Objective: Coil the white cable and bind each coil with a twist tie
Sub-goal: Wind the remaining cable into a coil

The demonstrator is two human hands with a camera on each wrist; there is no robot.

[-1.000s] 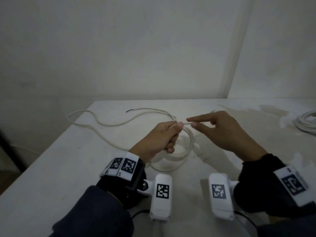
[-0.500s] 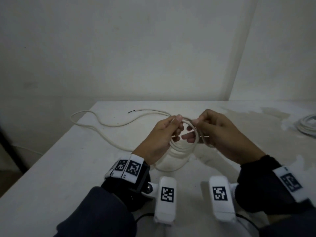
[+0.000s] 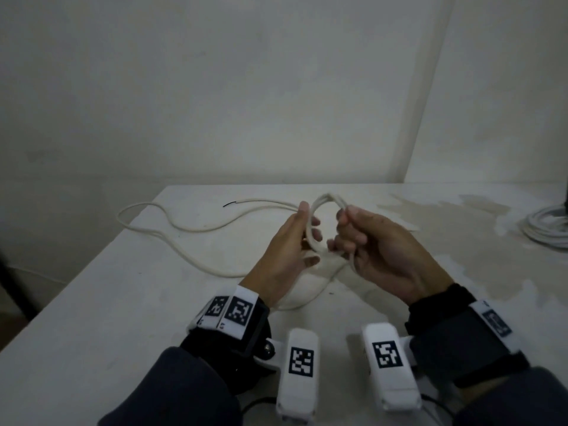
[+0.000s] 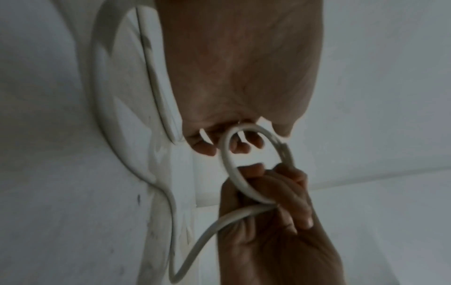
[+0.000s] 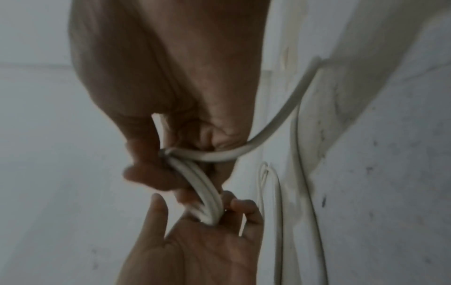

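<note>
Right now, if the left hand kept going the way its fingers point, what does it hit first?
Probably nothing soon. The left hand grips the cable coil; its fingers point away toward the table's far edge, where the tabletop looks bare, then the wall. Depth is unclear.

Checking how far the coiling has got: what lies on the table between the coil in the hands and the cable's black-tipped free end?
Only uncoiled white cable, snaking loose across the table from the coil to the black tip; head view.
</note>
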